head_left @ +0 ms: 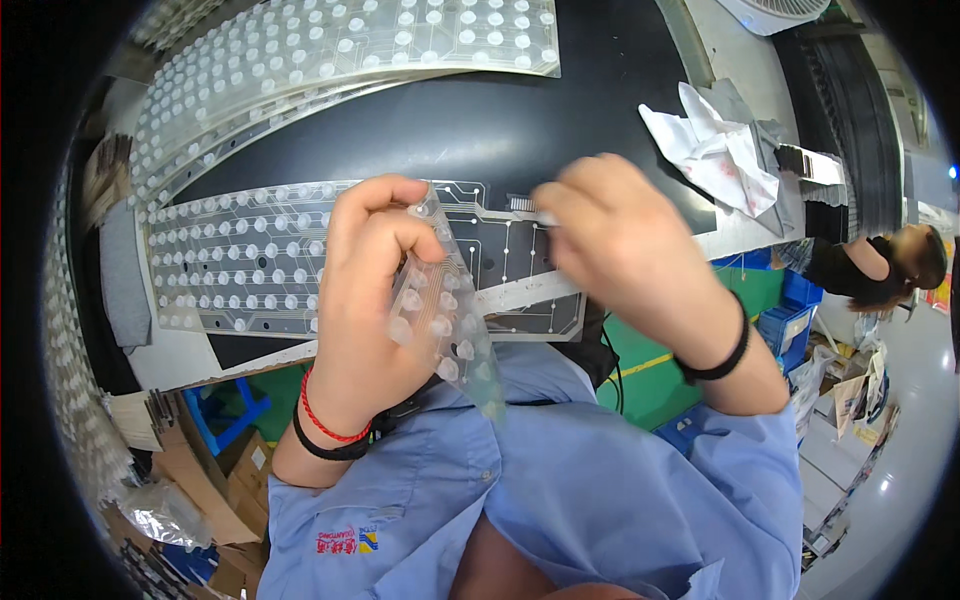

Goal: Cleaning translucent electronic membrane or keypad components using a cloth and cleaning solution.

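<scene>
The left hand (365, 300) is closed around a clear strip of rubber domes (445, 320), thumb and curled fingers clamped on its upper part. The strip's long axis runs steeply, from the fingertips near its top end down and slightly rightward to a free lower end that hangs over the blue shirt (560, 500). The strip sits just to the right of the left palm, between the two hands, and above the near edge of the table (520, 130).

The right hand (625, 250) is up at the same height, a little farther from the body, its fingers pinched together on a small ribbed tab (522, 205) at the edge of the printed circuit sheet (250, 260) lying flat on the dark table. That tab lies just right of the strip's top end, so the right hand is the nearer one to the sheet's tab, while the left alone carries the strip.

The circuit sheet's long axis runs left to right across the table; a second dome sheet (330, 50) lies beyond it, well apart. A crumpled white cloth (715, 145) rests to the right.

The right fingertips are blurred, so exactly how they grip the tab is hard to make out. The left palm hides the strip's left edge, and the sheet's middle part is covered by both hands. A person (885, 265) sits at the far right, partly cut off.
</scene>
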Demonstrator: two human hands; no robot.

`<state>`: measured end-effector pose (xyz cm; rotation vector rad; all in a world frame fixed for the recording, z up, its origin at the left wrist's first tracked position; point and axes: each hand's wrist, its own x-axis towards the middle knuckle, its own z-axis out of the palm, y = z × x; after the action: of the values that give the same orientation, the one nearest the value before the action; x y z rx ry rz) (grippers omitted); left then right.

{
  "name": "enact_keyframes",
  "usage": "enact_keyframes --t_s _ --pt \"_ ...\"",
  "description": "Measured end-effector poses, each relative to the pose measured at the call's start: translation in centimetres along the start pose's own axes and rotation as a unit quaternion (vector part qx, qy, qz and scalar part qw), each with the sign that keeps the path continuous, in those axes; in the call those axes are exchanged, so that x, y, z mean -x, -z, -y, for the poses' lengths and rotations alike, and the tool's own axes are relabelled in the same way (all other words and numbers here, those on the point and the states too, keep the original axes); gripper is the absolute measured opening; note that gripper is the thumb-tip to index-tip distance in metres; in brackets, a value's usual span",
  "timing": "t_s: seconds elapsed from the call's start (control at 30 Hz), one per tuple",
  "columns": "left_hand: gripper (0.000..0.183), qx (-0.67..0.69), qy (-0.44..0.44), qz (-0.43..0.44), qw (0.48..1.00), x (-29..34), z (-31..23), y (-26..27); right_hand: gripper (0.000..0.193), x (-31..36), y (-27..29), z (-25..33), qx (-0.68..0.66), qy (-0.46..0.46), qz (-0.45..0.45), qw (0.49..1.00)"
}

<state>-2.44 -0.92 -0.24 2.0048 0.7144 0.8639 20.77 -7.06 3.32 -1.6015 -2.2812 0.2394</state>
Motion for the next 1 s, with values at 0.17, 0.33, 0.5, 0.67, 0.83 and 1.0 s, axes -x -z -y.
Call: enact_keyframes --t_s 0.17,0.33,0.5,0.67,0.83,1.0 --pt "0.023 0.010 0.001 0.010 1.000 -0.5 -0.3 0.3 0.023 1.1 1.5 -1.3 -0.039 -0.040 -0.041 0.998" --pt "0.023 -0.009 0.014 0.016 1.000 -0.5 -0.3 0.1 0.024 -0.7 -0.3 -0.1 -0.009 -0.005 -0.004 1.000" --pt "0.025 -0.008 0.007 0.006 1.000 -0.4 -0.3 -0.1 0.023 2.3 3.0 -1.8 0.030 -0.084 0.017 0.996" --pt "0.026 -0.026 0.002 0.016 1.000 -0.6 -0.2 -0.2 0.026 -1.6 0.2 0.5 -0.015 0.014 0.039 0.999" --pt "0.026 -0.005 0.045 0.002 0.999 -0.2 -0.5 -0.3 0.024 2.7 3.2 -1.6 0.065 -0.065 0.069 0.993" --pt "0.026 -0.036 0.015 0.007 0.999 -0.4 -0.2 -0.5 0.012 -1.3 1.1 -0.1 -0.004 0.063 0.018 0.998"
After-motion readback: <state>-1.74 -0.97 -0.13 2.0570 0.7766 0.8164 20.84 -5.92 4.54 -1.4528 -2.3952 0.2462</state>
